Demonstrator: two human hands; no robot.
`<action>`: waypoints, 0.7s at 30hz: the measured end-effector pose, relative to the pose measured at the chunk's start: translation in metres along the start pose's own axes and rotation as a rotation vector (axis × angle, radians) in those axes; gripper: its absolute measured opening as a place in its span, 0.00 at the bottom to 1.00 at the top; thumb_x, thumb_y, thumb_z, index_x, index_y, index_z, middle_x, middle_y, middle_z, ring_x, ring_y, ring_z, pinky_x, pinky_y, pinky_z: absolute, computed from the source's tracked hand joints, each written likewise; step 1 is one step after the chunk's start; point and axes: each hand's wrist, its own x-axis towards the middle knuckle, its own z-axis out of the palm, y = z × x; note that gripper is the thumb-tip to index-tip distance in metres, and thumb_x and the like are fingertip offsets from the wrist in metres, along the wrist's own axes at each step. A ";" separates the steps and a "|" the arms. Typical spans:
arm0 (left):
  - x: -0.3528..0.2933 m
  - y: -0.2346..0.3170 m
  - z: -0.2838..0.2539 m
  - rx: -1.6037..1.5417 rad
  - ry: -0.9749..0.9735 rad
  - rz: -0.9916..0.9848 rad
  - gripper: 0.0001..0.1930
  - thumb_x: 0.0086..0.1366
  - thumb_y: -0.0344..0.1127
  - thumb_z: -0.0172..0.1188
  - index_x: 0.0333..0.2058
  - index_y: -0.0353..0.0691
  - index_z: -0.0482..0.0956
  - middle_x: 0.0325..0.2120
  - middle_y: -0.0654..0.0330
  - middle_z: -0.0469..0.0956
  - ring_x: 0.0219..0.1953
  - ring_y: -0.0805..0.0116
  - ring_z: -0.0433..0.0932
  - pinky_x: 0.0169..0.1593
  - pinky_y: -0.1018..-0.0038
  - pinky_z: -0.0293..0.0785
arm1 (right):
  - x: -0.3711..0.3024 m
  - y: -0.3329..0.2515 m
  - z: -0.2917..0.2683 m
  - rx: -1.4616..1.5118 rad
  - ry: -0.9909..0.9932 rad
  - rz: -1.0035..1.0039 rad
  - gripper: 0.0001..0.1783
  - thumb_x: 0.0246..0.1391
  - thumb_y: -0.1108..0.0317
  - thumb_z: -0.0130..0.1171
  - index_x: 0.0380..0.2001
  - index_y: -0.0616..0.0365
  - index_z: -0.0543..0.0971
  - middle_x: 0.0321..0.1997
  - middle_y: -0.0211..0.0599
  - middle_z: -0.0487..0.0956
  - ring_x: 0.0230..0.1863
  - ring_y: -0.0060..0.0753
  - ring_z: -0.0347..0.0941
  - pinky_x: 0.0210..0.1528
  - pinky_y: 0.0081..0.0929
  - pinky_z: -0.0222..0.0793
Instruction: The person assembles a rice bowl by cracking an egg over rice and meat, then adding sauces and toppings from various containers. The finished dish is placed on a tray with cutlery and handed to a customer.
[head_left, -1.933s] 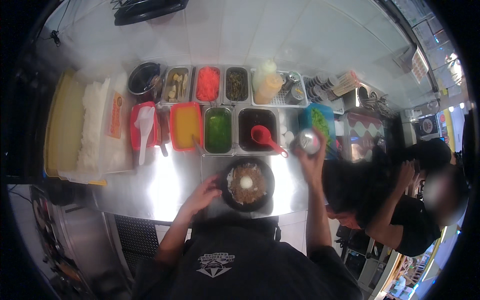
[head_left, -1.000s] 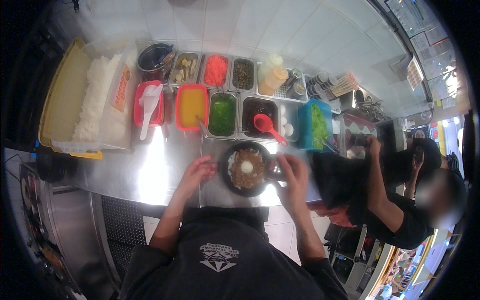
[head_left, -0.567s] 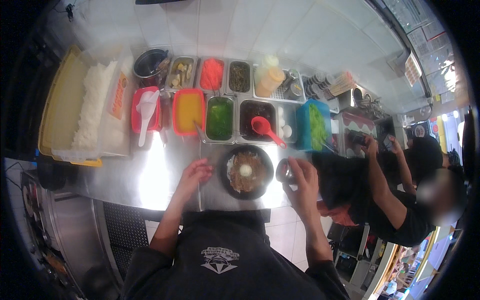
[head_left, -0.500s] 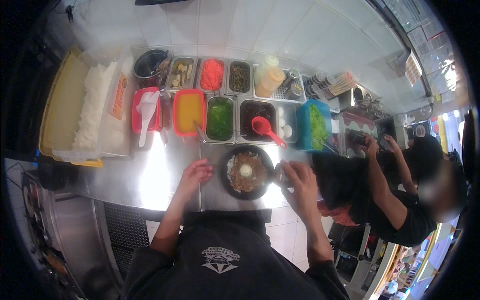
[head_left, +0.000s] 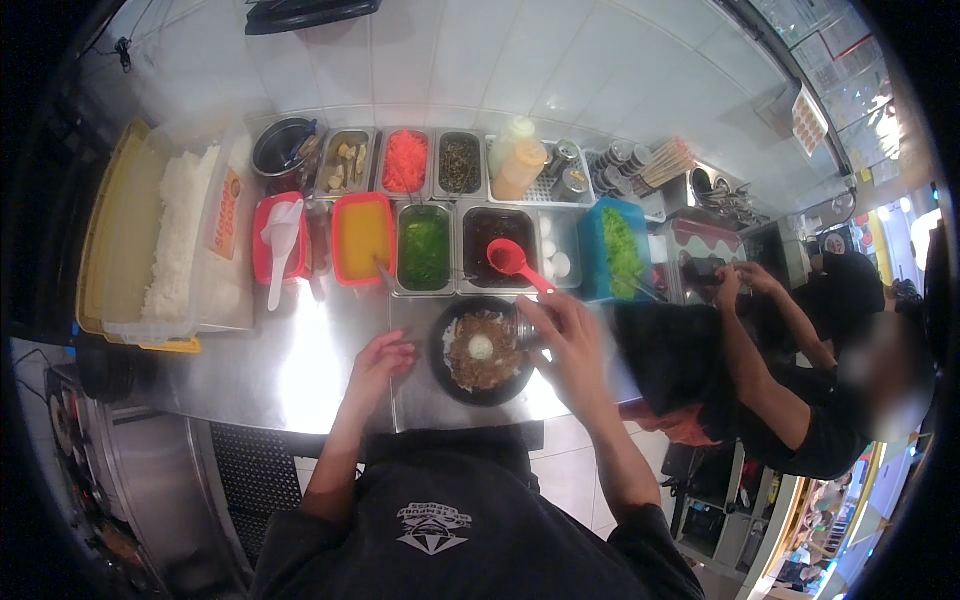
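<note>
A black bowl (head_left: 441, 372) stands on the steel counter before me. It holds white rice topped with brown minced-looking food (head_left: 478, 368) and a pale round egg-like piece (head_left: 481, 347) in the middle. My right hand (head_left: 568, 345) is closed round a small shaker (head_left: 526, 327), tipped sideways with its end over the bowl's right side. The fingers hide part of the shaker, and I cannot make out anything falling from it. Left of the bowl, my left hand (head_left: 376, 368) hovers at the counter, holding nothing, with its fingers loosely bent and apart.
Behind the bowl stand steel pans of green food (head_left: 425, 245) and dark sauce with a red ladle (head_left: 508, 258), a red tub of yellow liquid (head_left: 364, 235), eggs (head_left: 560, 265) and a blue lettuce bin (head_left: 600, 250). A rice container (head_left: 207, 285) is leftmost. A co-worker (head_left: 775, 400) works at right.
My right hand has moved left and up, bringing the shaker from beside the bowl to over its right part. My left hand stays beside the bowl. The view has shifted slightly.
</note>
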 end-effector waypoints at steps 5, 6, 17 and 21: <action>-0.003 0.005 0.000 0.008 0.016 -0.021 0.23 0.67 0.24 0.51 0.62 0.32 0.68 0.48 0.51 0.80 0.47 0.66 0.81 0.55 0.70 0.76 | -0.008 0.009 -0.004 -0.070 0.041 0.088 0.44 0.37 0.77 0.70 0.63 0.43 0.72 0.58 0.40 0.72 0.62 0.50 0.67 0.61 0.46 0.63; -0.004 0.004 0.000 0.006 0.021 -0.021 0.23 0.67 0.24 0.51 0.62 0.32 0.68 0.48 0.51 0.80 0.47 0.66 0.81 0.55 0.70 0.76 | -0.011 0.007 -0.007 -0.072 0.040 0.088 0.44 0.37 0.78 0.69 0.63 0.43 0.73 0.57 0.39 0.72 0.62 0.50 0.67 0.61 0.46 0.63; -0.003 0.000 -0.003 0.014 0.019 -0.011 0.23 0.68 0.26 0.52 0.62 0.34 0.69 0.49 0.51 0.80 0.48 0.65 0.80 0.56 0.69 0.76 | -0.029 -0.022 -0.013 -0.004 -0.024 -0.004 0.49 0.33 0.78 0.69 0.65 0.40 0.72 0.60 0.37 0.71 0.63 0.48 0.66 0.62 0.47 0.61; -0.009 0.003 -0.003 0.029 0.039 -0.002 0.22 0.69 0.26 0.52 0.62 0.35 0.70 0.48 0.53 0.81 0.47 0.67 0.81 0.54 0.70 0.77 | -0.022 -0.024 -0.012 0.003 -0.034 -0.067 0.49 0.33 0.77 0.70 0.65 0.40 0.71 0.61 0.37 0.70 0.64 0.49 0.65 0.62 0.48 0.61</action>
